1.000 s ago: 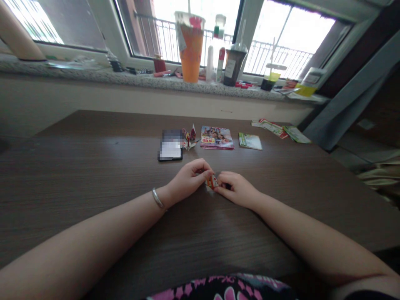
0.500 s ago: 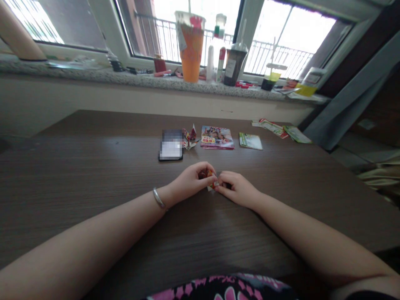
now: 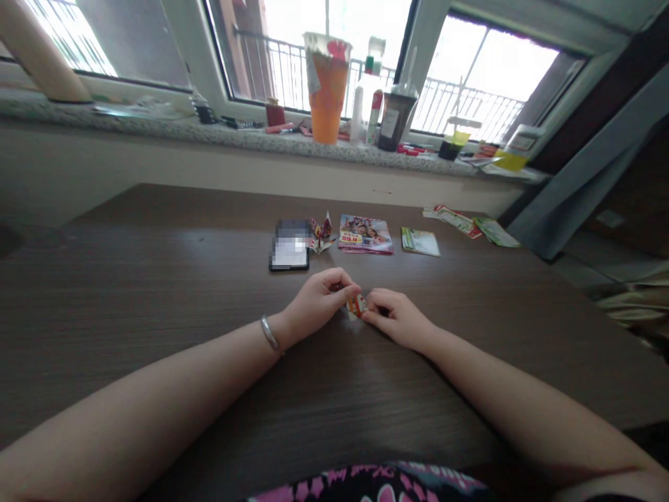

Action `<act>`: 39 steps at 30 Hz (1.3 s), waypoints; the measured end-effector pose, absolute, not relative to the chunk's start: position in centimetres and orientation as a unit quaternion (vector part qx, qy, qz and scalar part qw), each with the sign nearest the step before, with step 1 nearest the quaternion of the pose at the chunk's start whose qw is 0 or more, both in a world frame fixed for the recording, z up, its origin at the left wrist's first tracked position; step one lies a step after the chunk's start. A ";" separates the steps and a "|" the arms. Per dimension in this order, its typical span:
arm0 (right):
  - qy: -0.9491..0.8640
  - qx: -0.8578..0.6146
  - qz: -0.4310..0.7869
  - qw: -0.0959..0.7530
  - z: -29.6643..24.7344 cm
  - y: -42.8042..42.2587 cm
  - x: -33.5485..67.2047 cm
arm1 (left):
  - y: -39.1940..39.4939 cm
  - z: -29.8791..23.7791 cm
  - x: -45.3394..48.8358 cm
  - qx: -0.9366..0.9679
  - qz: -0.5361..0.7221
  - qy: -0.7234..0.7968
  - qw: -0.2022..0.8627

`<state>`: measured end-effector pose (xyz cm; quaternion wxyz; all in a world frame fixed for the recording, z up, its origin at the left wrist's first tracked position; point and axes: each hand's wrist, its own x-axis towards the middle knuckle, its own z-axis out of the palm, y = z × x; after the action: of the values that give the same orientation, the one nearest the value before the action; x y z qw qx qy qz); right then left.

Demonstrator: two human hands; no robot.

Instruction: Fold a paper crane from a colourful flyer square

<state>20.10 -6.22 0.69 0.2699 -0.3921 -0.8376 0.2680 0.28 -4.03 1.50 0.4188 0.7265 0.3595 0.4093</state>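
Note:
Between my two hands is a small folded piece of printed paper (image 3: pixel 357 305), red, orange and white, just above or on the dark wooden table (image 3: pixel 209 300). My left hand (image 3: pixel 327 296) pinches its upper left side with thumb and fingers. At its right edge my right hand (image 3: pixel 393 314) has thumb and curled fingers closed on it. Part of the paper is hidden behind my fingers. Beyond my left hand stands a folded paper crane (image 3: pixel 322 236), beside a dark-edged phone-like device (image 3: pixel 289 245) with a blurred screen.
A stack of colourful printed flyers (image 3: pixel 366 234) and a smaller stack of green-white paper (image 3: pixel 421 241) lie farther back. More leaflets (image 3: pixel 460 222) are at the far right. Along the windowsill (image 3: pixel 251 139) stand an orange drink cup (image 3: pixel 327 90), a dark cup (image 3: pixel 396 118) and bottles.
My left fingers have shifted on the paper, so more of its printed face shows. The right hand has barely moved. The whole view has shifted slightly.

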 end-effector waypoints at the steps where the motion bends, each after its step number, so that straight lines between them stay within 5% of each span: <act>1: -0.835 -0.396 0.267 0.274 0.6 -6.2 20.1 | -4.0 1.5 0.3 0.724 0.405 0.358 0.429; 7: -0.801 -0.429 0.270 0.318 0.0 -5.7 20.9 | -3.3 0.5 1.4 0.712 0.351 0.320 0.517; 32: -0.686 -0.430 0.449 0.378 -1.3 -4.5 21.5 | -4.0 1.1 1.6 0.810 0.301 0.361 0.350; 39: -0.692 -0.392 0.487 0.361 -1.4 -4.3 21.7 | -4.1 1.2 1.6 0.797 0.334 0.334 0.377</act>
<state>21.70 -4.32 -1.38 0.3614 -0.3922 -0.6916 0.4870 1.57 -4.14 1.23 0.3768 0.7967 0.3343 0.3340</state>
